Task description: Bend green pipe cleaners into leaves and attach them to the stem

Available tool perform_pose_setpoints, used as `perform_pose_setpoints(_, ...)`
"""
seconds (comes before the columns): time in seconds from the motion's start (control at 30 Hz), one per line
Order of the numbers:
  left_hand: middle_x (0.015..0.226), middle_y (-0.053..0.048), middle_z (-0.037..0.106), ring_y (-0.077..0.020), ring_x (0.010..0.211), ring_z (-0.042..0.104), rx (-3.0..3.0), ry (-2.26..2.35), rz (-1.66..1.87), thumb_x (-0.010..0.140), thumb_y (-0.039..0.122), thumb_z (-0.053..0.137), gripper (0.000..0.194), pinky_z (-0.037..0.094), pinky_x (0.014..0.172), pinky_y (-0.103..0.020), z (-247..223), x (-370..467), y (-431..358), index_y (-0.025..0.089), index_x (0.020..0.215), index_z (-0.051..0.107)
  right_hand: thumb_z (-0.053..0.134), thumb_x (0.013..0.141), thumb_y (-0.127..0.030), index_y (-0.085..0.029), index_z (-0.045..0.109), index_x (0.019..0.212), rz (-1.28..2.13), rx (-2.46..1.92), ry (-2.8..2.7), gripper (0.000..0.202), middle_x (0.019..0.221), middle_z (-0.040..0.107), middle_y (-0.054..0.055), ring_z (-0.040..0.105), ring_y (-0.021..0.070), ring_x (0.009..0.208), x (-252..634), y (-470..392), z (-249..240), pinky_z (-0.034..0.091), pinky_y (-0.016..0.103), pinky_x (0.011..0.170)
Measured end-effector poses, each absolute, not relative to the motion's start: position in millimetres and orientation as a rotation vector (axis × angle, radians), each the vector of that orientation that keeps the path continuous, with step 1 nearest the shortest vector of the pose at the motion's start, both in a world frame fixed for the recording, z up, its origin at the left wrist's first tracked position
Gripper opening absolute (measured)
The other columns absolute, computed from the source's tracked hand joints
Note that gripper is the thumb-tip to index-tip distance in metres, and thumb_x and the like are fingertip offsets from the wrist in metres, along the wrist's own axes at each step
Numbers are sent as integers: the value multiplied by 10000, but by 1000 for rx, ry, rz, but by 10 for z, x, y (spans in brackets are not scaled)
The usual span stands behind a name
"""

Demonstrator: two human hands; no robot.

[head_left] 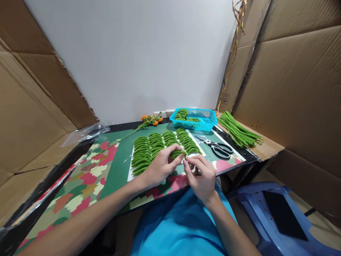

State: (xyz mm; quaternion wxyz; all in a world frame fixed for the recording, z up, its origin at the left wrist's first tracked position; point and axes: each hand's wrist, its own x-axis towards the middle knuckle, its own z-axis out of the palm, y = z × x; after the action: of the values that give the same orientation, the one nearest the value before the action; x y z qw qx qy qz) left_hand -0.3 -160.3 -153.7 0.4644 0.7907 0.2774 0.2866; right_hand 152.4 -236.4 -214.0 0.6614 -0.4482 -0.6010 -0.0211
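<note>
My left hand (pixel 165 164) is closed round a green fuzzy leaf-shaped piece (pixel 176 154), held above the near edge of a white sheet (pixel 130 174). Pinched fingers of my right hand (pixel 200 174) meet the tip of that same piece, just right of the left fingertips. On the sheet lie several rows of similar curved green pieces (pixel 141 153). Black-handled scissors (pixel 220 147) rest to the right of the sheet. Behind them a blue basket (pixel 209 121) holds more green pieces (pixel 182 114).
A bundle of green stems (pixel 238 129) lies at the right on cardboard. An orange flower spray (pixel 153 120) sits at the back of the table. Cardboard walls flank both sides, and a blue plastic stool (pixel 257 202) stands at lower right.
</note>
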Motion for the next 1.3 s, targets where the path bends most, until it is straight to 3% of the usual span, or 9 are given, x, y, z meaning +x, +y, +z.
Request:
perform_pose_setpoints(0.53, 775, -2, 653, -94, 540, 464, 2116, 770, 665, 975, 472, 665, 363, 348, 487, -211, -1442, -20, -1595, 130, 1087, 710, 639, 1017, -200, -179, 759, 948, -23, -1051, -1398, 140, 863, 718, 56, 638, 125, 641, 1555, -2403, -2106, 491, 242, 543)
perform_pose_setpoints(0.73, 1005, -87, 785, -152, 734, 647, 2228, 683, 746, 969, 360, 683, 271, 482, 630, -230, -1443, -24, -1626, 132, 1083, 775, 655, 1029, -238, -183, 754, 842, 60, -1059, -1336, 219, 756, 679, 25, 598, 125, 619, 1561, -2405, -2109, 457, 255, 557)
perform_pose_setpoints(0.93, 916, -77, 775, -150, 722, 641, 2190, 616, 714, 967, 326, 679, 241, 460, 602, -217, -1474, -16, -1663, 127, 1060, 780, 620, 1045, -269, -191, 630, 646, 82, -1100, -1272, 407, 611, 573, -15, 485, 112, 549, 1550, -2417, -2097, 381, 274, 551)
perform_pose_setpoints(1.1, 797, -35, 714, -106, 606, 563, 2016, 596, 673, 951, 364, 721, 271, 426, 538, -198, -1488, 7, -1680, 124, 1069, 763, 618, 1044, -321, -195, 564, 601, 293, -1072, -1209, 464, 569, 521, -30, 471, 111, 527, 1581, -2416, -2086, 360, 265, 519)
perform_pose_setpoints(1.2, 616, 32, 596, -79, 471, 475, 1906, 651, 622, 931, 418, 748, 323, 342, 441, -184, -1504, 19, -1645, 119, 1054, 734, 638, 1038, -314, -194, 599, 635, 294, -1079, -1223, 422, 605, 555, -20, 506, 117, 551, 1605, -2414, -2078, 383, 259, 518)
perform_pose_setpoints(1.3, 512, 64, 521, -77, 414, 437, 1800, 689, 635, 903, 473, 774, 383, 322, 413, -180, -1513, 25, -1593, 120, 1034, 706, 691, 1005, -269, -197, 699, 819, 163, -1073, -1271, 199, 769, 651, 10, 574, 130, 623, 1607, -2417, -2066, 463, 263, 559)
